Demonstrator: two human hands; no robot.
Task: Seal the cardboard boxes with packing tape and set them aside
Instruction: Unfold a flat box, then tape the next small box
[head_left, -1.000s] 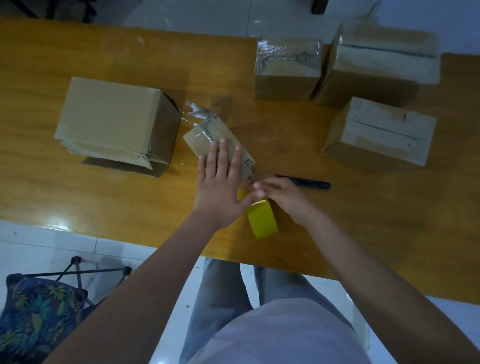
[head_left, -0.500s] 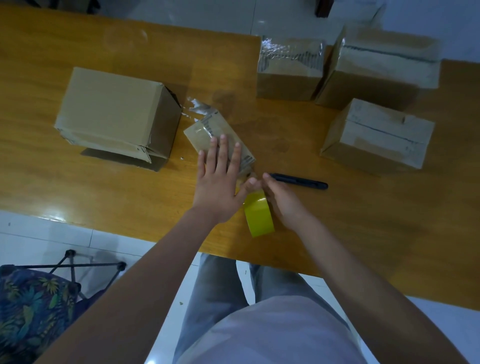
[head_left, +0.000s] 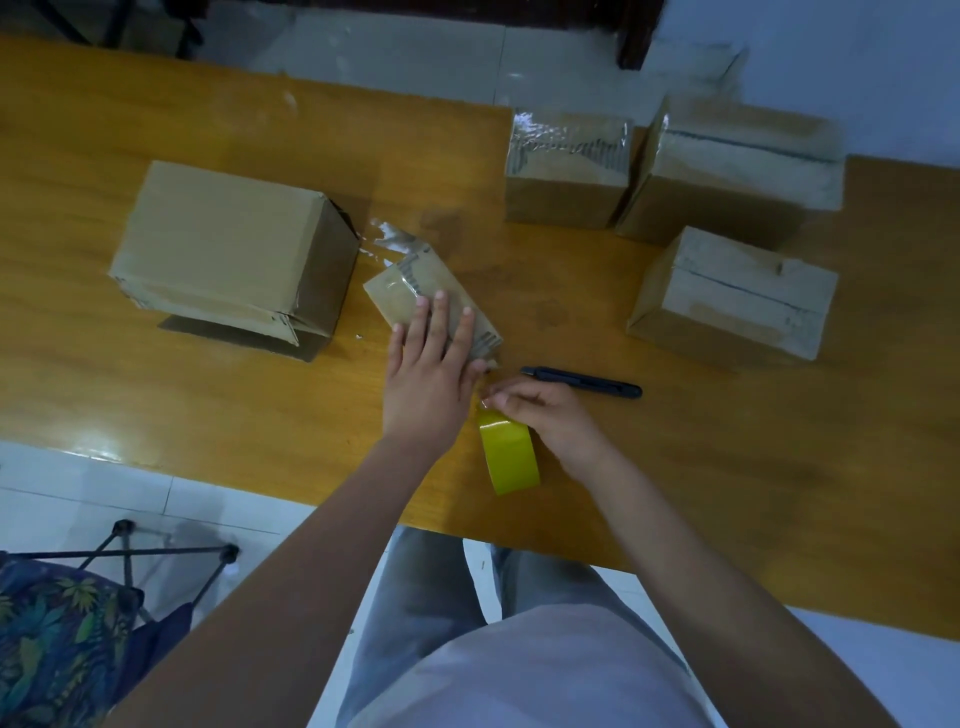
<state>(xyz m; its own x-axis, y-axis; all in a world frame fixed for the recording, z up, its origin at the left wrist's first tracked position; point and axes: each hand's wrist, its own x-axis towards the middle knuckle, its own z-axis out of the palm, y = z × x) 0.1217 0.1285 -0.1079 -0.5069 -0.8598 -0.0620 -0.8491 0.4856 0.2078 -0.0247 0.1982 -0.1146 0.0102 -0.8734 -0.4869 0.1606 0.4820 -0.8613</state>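
Note:
A small flat cardboard box (head_left: 410, 291) lies near the middle of the wooden table (head_left: 208, 395), with shiny tape on its top. My left hand (head_left: 431, 374) presses flat on its near end, fingers spread. Just behind that hand, my right hand (head_left: 545, 415) pinches the yellow roll of packing tape (head_left: 509, 457), which stands on edge by the table's front edge. A short stretch of tape seems to run from the roll to the box's near corner.
A larger box (head_left: 228, 249) lies on its side at the left with a flap open underneath. Three taped boxes (head_left: 727, 296) stand at the back right. A black utility knife (head_left: 582, 382) lies just right of my hands. A patterned chair (head_left: 57, 649) stands at the lower left.
The right hand has shifted slightly on the tape roll, its fingers now at the roll's top near the box corner. The left hand stays pressed on the small box.

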